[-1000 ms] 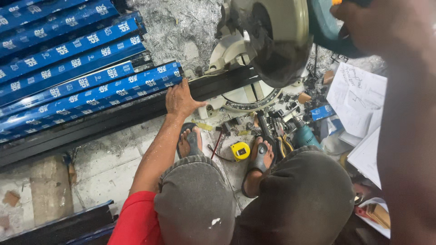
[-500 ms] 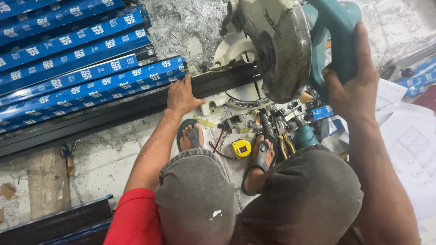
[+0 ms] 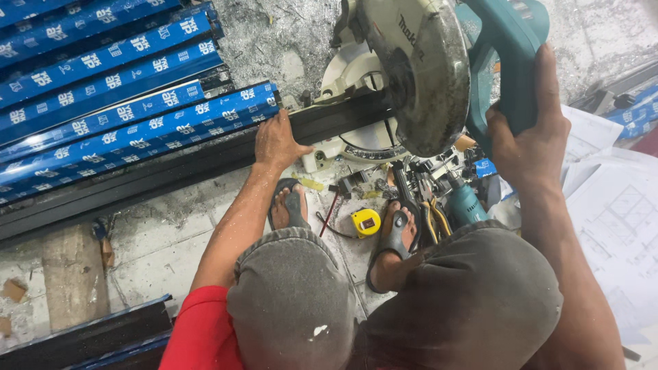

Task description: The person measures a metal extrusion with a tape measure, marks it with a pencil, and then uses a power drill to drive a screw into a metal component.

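Observation:
I squat over a miter saw with a teal handle and a round grey blade guard. My right hand grips the teal handle at the upper right. My left hand presses flat on a long black metal profile that runs from the left across the saw's base under the blade. My two feet in sandals rest on the floor below the saw.
A stack of blue-wrapped profiles lies at the upper left. A yellow tape measure, a teal drill and small tools lie between my feet. Paper drawings cover the right. More dark profiles sit at the lower left.
My right hand has come down onto the saw's teal handle and the saw head has shifted slightly. My left hand has stayed on the black profile.

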